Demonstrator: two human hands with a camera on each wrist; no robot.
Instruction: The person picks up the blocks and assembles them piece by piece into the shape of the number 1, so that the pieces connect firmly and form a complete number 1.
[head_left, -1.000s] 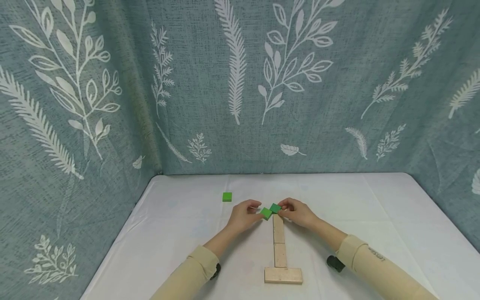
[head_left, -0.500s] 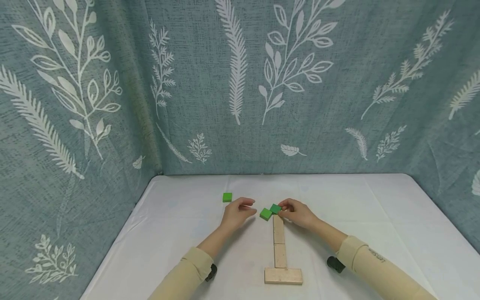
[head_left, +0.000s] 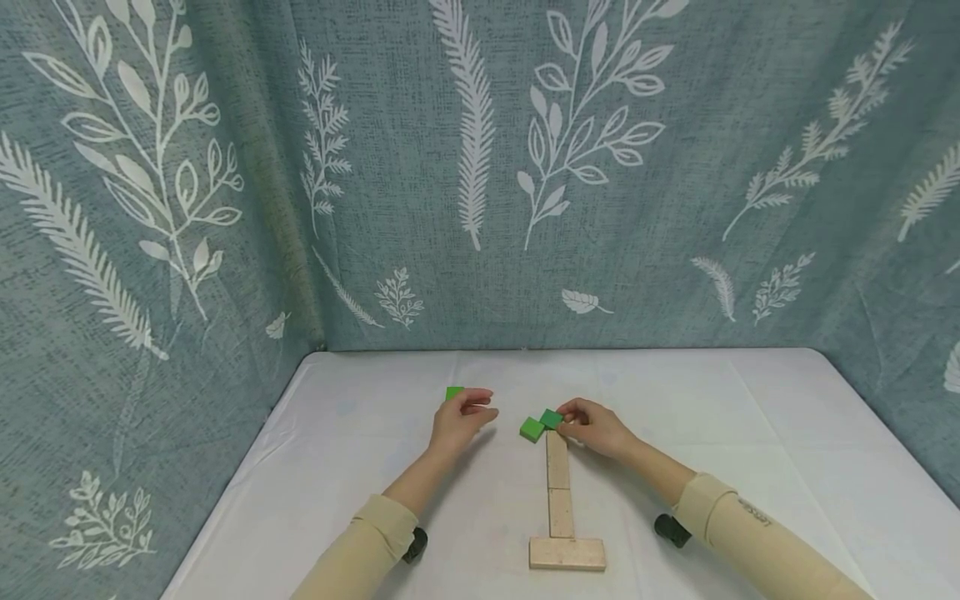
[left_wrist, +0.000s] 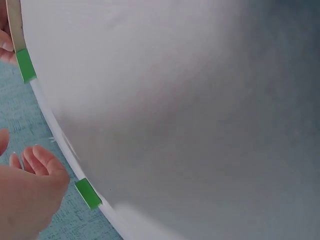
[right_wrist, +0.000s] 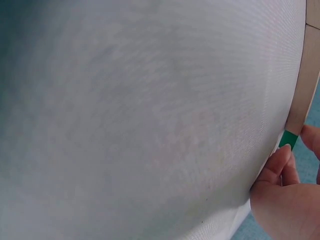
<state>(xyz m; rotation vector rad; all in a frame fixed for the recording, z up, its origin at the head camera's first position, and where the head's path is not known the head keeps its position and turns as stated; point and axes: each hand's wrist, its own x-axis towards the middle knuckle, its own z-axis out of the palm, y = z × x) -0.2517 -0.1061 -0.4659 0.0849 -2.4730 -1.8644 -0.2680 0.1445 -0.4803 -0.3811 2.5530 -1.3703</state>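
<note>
My right hand [head_left: 597, 427] pinches the dark green square block [head_left: 551, 419] at the top end of a column of two wooden blocks; the right wrist view shows thumb and fingers at this green block [right_wrist: 288, 140]. A lighter green block [head_left: 532, 430] lies turned at an angle just left of it. Holding nothing, my left hand [head_left: 457, 423] hovers over the cloth with thumb and fingers apart. Behind its fingers, a second light green block [head_left: 453, 392] is partly hidden; in the left wrist view this block [left_wrist: 88, 193] shows beside the hand.
The upper wooden block [head_left: 557, 458] and lower wooden block [head_left: 560, 512] stand in line above a crosswise wooden block [head_left: 567, 553]. White cloth [head_left: 337, 467] covers the table. A blue-green curtain [head_left: 405, 167] with white leaf prints hangs behind.
My left hand has let go of the light green block near the column and moved left and away, toward the far light green block. The right hand has stayed in place.
</note>
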